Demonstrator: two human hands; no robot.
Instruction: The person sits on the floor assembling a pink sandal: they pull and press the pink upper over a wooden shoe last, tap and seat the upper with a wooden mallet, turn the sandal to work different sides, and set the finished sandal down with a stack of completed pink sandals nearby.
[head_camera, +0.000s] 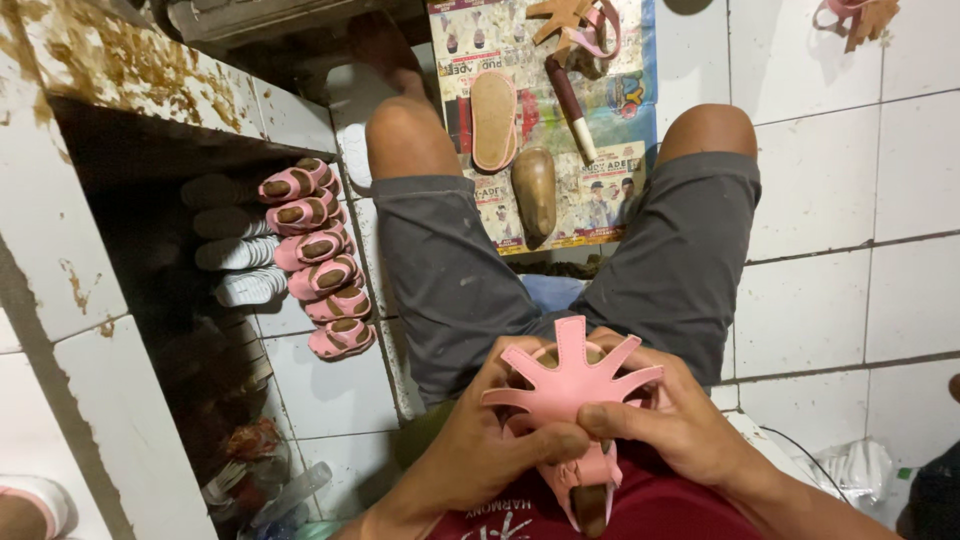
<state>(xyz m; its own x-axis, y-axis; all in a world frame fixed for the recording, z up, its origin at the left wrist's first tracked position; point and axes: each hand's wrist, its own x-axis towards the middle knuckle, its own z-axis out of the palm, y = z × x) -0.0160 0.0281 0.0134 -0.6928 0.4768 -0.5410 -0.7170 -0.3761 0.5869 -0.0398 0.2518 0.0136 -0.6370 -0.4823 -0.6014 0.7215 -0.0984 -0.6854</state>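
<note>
- Gripping a pink upper (570, 385) over a last, the left hand (480, 445) and right hand (680, 420) are both closed on it in the lap, thumbs pinching its tabs, likely to keep them flat.
- Finished pink shoes (318, 255) line the ledge at left, well apart.
- A sole (493, 120), bare last (535, 190) and brush (570, 100) lie on paper between the knees; tiled floor (850, 180) at right is open.

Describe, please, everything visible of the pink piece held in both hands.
The pink shoe upper looks like thin, matte leather-like sheet, cut into a fan of pointed tabs spreading upward. It is stretched over a brown shoe last, whose end shows below. The left hand and right hand pinch it from both sides above the lap.
</note>
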